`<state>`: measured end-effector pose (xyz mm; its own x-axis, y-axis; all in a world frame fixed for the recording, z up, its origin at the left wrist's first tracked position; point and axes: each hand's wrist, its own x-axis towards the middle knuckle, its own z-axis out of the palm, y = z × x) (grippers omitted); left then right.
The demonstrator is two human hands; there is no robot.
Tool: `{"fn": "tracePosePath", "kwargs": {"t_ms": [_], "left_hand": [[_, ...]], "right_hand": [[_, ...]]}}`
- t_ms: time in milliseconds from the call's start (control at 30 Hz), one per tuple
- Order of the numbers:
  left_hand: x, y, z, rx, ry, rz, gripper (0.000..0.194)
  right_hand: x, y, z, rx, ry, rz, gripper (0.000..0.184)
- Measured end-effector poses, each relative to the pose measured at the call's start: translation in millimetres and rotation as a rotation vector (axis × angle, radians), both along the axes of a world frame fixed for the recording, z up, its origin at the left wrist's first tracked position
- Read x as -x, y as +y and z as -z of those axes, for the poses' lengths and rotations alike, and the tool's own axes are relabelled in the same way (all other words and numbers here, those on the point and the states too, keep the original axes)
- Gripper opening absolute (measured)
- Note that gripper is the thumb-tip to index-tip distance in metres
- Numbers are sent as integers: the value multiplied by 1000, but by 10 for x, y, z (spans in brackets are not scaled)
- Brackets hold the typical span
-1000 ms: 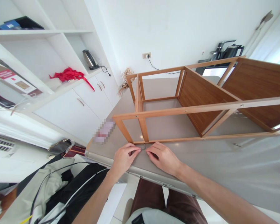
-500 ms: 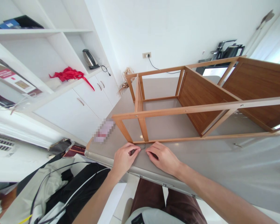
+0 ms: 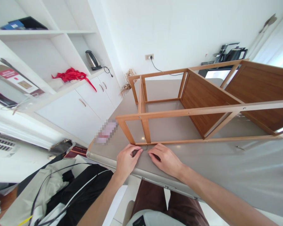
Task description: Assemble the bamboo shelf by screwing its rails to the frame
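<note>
A wooden shelf frame [image 3: 165,113] lies on its side on the grey table [image 3: 193,166]. At its near lower rail, below the left crosspiece, is a small bent metal hex key [image 3: 145,148]. My left hand [image 3: 129,159] pinches the key between thumb and fingers, and the key's short end meets the rail. Just to the right, my right hand [image 3: 165,159] rests against the table with its fingers curled together. Whatever those fingertips may hold is hidden. A small metal pin or bolt [image 3: 240,147] lies farther right on the table.
A blurred pinkish packet [image 3: 106,131] lies at the table's left end. Clothes and cables [image 3: 85,185] are heaped beside it on the left. White cabinets [image 3: 85,103] line the left wall, with an electric kettle [image 3: 91,59] on a shelf. More kettles [image 3: 234,54] stand behind the frame.
The view has shifted very slightly, so the scene sits a little farther right. Both hands stay at the rail in nearly the same pose.
</note>
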<state>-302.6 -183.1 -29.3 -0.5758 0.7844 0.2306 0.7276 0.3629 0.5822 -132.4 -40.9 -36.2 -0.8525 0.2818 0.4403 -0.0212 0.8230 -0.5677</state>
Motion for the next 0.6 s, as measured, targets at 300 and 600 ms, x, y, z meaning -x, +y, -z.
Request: {"fn": "tracePosePath", "kwargs": {"t_ms": [300,600], "left_hand": [[-33,0,26,-37,-14,-52,10],[-17,11,104,-58,-105,-115,23]], "right_hand": [[81,-135,-59,-86,-108,99,16],[447,-268,-400,-401,-431,142,15]]}}
